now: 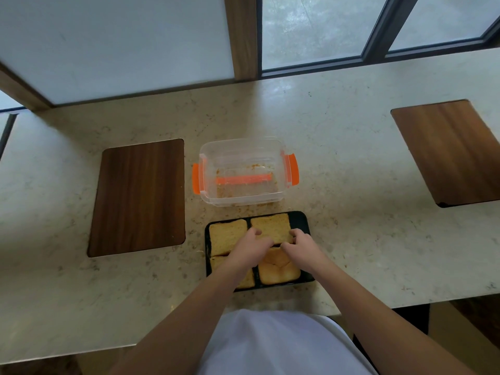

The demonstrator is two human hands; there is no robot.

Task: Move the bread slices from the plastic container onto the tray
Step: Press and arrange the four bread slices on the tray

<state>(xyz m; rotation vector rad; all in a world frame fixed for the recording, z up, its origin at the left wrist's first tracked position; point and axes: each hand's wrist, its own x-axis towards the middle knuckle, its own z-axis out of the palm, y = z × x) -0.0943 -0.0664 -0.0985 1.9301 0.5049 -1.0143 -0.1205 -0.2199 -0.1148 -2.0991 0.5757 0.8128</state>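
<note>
A black tray (301, 220) lies near the counter's front edge and holds several bread slices. Both hands rest on the far-right slice (272, 226): my left hand (250, 246) has its fingers on the slice's left near edge, and my right hand (301, 243) pinches its right near corner. Another slice (226, 234) fills the far-left spot. A crusty end piece (278, 269) sits near right, and a slice (247, 280) near left is mostly hidden under my left forearm. Behind the tray stands the clear plastic container (240, 147) with orange clips, holding only crumbs.
A dark wooden inlay (138, 197) sits in the counter to the left, and another (449, 151) at the far right. Crumbs are scattered on the counter (351, 212) around the container and tray. Windows run along the back edge.
</note>
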